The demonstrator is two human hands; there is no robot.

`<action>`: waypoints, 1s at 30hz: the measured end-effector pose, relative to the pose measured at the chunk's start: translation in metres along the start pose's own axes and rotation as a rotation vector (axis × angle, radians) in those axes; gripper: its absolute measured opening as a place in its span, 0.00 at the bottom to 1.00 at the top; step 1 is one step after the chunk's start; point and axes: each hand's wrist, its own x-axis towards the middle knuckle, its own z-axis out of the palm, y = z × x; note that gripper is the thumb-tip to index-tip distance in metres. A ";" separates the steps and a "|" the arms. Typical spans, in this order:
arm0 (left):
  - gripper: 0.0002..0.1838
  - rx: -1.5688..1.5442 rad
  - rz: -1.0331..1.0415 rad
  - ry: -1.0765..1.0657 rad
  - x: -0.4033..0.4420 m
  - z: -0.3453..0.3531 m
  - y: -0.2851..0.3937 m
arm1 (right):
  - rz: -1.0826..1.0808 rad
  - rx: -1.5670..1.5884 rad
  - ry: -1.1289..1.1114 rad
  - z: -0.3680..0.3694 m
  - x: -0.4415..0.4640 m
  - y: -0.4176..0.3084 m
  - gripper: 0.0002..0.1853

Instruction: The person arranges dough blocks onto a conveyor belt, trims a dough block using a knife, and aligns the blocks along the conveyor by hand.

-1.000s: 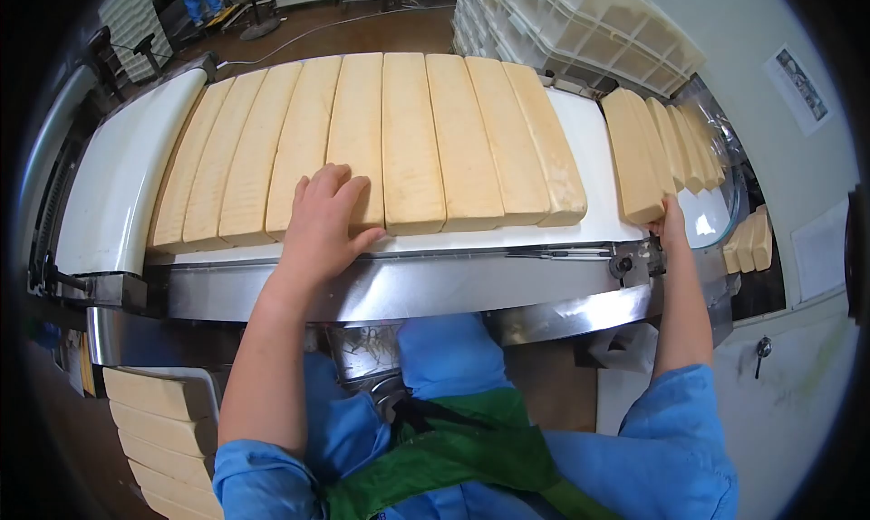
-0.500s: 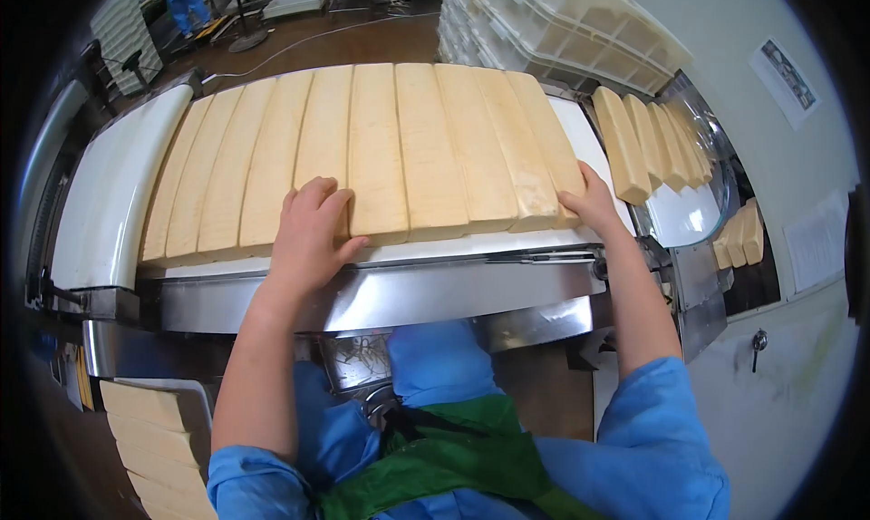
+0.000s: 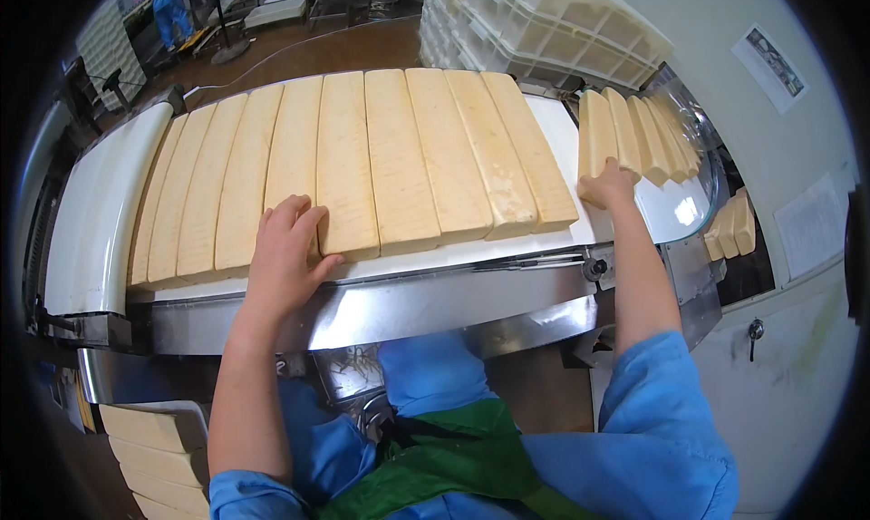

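Note:
Several long pale-yellow blocks (image 3: 399, 157) lie side by side on a white belt (image 3: 109, 203). My left hand (image 3: 288, 252) rests on the near ends of blocks left of the row's middle, fingers bent and thumb apart, gripping nothing visible. At the right, my right hand (image 3: 607, 184) holds the near end of a separate block (image 3: 596, 135), with fingers wrapped round it. That block stands at the left end of a second group of similar blocks (image 3: 648, 139), with a gap between it and the row.
A metal rail (image 3: 381, 307) runs along the belt's near edge. More blocks (image 3: 154, 427) are stacked at lower left. Stacked translucent crates (image 3: 544, 30) stand behind the belt. At the far left back is a person in blue (image 3: 169, 8). A few blocks (image 3: 732, 225) sit at far right.
My right hand first brought a block against the row's right end, then moved right and took hold of another one. My left hand has stayed at the row's near edge.

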 end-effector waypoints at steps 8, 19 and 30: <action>0.32 -0.070 0.013 -0.038 0.000 -0.005 0.002 | -0.097 1.168 -0.169 -0.023 -0.019 0.011 0.41; 0.34 -1.185 -0.711 -0.444 -0.016 0.016 0.049 | -1.040 0.532 -0.108 -0.083 -0.264 -0.119 0.38; 0.26 -1.668 -0.709 0.121 -0.032 0.025 0.035 | -0.968 0.943 -0.275 -0.039 -0.304 -0.118 0.29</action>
